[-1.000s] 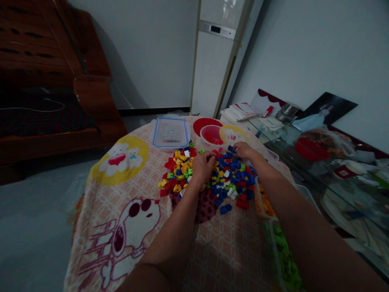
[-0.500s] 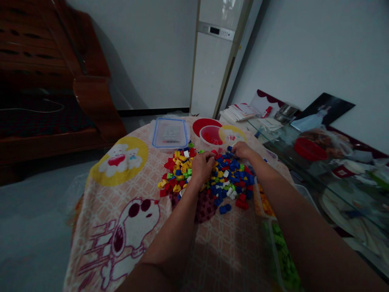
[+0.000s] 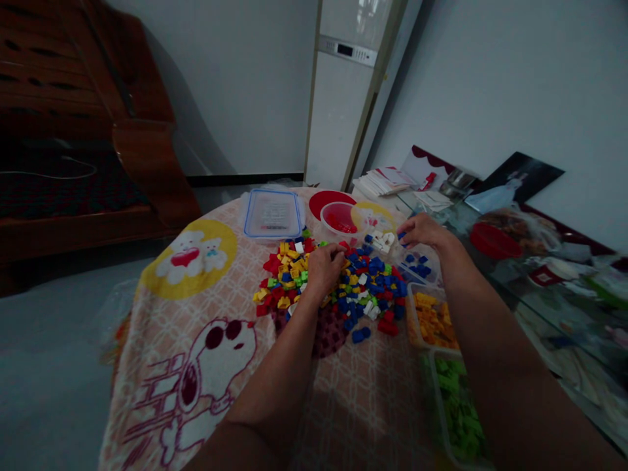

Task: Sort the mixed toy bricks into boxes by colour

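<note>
My left hand (image 3: 324, 269) rests on a heap of mixed toy building bricks (image 3: 375, 271), fingers curled together; whatever they hold is hidden. My right hand (image 3: 422, 230) is raised at the far right of the heap, pinching a small blue brick (image 3: 402, 237). Below it is a clear tub (image 3: 438, 267) with several blue bricks inside. White bricks (image 3: 383, 241) are grouped just left of this hand. A bowl (image 3: 324, 221) of red bricks stands beyond the heap.
Tubs of yellow bricks (image 3: 432, 317) and green bricks (image 3: 458, 409) line the right side, partly behind my right forearm. A blue-rimmed lid (image 3: 273, 214) and a red lid (image 3: 326, 198) lie at the back. A cluttered glass table (image 3: 510, 288) adjoins on the right.
My right hand has moved right, away from the heap toward the tub of blue bricks, carrying a blue brick. White bricks and the blue tub have come into view. My left hand stays put.
</note>
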Available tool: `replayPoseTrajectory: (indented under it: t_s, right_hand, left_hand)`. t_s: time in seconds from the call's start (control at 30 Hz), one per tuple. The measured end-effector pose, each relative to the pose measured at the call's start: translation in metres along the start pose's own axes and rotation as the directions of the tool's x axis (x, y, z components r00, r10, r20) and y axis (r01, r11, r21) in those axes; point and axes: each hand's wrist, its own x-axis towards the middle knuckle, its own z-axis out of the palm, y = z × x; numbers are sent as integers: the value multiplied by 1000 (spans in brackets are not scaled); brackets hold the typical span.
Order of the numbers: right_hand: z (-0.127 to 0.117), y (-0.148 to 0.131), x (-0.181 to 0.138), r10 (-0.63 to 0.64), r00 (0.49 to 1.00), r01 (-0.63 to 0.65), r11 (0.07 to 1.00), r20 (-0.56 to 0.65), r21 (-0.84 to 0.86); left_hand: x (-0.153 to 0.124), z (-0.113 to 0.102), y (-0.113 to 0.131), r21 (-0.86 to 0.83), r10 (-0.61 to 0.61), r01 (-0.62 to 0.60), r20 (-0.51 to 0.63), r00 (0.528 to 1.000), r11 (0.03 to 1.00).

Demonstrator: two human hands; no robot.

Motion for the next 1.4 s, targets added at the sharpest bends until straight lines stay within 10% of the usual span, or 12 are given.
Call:
replayPoseTrajectory:
  t_s: [0.23, 0.47, 0.83, 1.4]
  right_hand:
    - [-13, 0, -18, 136, 991, -117, 816, -8, -567]
    - [36, -24, 5, -177, 984, 131, 804, -23, -580]
    - [84, -27, 37, -169, 986, 135, 799, -4, -587]
    - [-12, 19, -36, -29, 992, -65, 734, -126, -676]
  left_hand:
    - [0, 1, -1, -3, -4, 4, 6, 1000, 1000]
    - [-1, 1, 0, 3, -1, 1, 1, 1000, 1000]
    - [-1, 0, -1, 8, -5, 5, -2, 1000, 1000]
    - [0, 0, 0, 20, -7, 7, -1, 1000, 1000]
